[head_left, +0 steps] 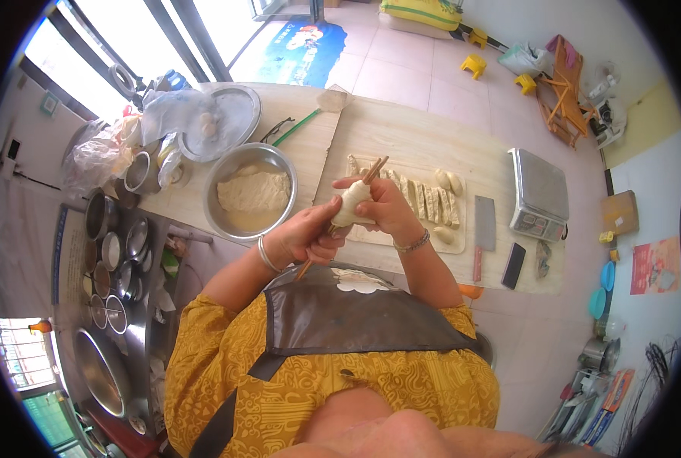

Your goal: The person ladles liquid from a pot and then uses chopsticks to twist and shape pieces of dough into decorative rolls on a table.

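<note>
ok so from my end of the head cam, both hands are busy: left fingers curled round the lower end of a dough piece [348, 206] on wooden sticks [375, 170], right fingers pinching its upper part. That's the left hand [311, 232] and right hand [388, 208], up in front of the apron [340, 317], between the metal bowl [212, 191] and the cutting board [458, 246]

What I'd worry about: squeeze too hard and the dough could tear or slide along the sticks, since it looks soft. The lower stick end points back at the apron too, so a careless tilt might snag it. And if the right elbow swings out, it could catch the cleaver [484, 225], whose handle points at the near edge of the table [409, 130], with a phone [513, 266] beside it

For room, I'd stay above the gap between bowl and board. Right is tighter: dough strips [424, 202], cleaver, then the scale [535, 191]
</note>
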`<state>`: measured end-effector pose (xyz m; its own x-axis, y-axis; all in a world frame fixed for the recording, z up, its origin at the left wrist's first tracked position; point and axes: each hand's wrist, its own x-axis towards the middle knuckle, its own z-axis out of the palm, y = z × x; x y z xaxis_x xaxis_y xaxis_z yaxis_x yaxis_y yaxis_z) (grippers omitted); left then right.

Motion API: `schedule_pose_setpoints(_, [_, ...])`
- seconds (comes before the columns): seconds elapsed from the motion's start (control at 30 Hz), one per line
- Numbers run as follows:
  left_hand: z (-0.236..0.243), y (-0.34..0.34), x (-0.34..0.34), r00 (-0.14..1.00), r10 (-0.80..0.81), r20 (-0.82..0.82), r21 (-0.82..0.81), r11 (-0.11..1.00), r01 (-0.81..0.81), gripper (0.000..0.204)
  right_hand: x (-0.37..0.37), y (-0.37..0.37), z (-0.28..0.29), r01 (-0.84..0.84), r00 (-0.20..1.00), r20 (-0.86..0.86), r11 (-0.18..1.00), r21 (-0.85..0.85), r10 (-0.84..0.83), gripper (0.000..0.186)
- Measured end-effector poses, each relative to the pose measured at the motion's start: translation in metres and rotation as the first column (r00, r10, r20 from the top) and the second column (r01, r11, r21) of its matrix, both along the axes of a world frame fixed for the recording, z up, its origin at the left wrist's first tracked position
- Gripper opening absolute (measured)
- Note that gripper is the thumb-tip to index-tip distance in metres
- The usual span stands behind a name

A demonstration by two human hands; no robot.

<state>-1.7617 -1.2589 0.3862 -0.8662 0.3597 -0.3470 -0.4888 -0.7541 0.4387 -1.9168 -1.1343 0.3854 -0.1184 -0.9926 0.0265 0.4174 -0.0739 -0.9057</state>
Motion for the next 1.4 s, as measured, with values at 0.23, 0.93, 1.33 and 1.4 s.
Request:
schedule_pose_setpoints(0.23, [-0.004,0.001,-0.002,0.977,0.209,0.03,-0.126,0.971,-0.204,0.05,0.006,-0.002,-0.01,0.218,0.969,-0.141,0.972,0.09,-0.205,0.03])
schedule_pose_setpoints(0.93, [-0.014,-0.009,-0.01,0.923,0.352,-0.153,-0.571,0.731,-0.374,0.017,0.023,-0.014,-0.012,0.428,0.633,-0.688,0.901,-0.071,-0.355,0.021])
schedule_pose_setpoints(1.33, [-0.011,0.0,0.002,0.993,0.106,-0.047,0.078,0.992,-0.102,0.018,0.008,-0.049,-0.029,0.437,0.897,0.016,0.882,-0.175,-0.441,0.028])
schedule_pose_setpoints(1.4, [-0.017,-0.001,0.002,0.991,0.064,-0.121,0.301,0.953,-0.025,0.017,0.005,-0.049,-0.031,0.396,0.898,-0.13,0.901,-0.175,-0.42,0.034])
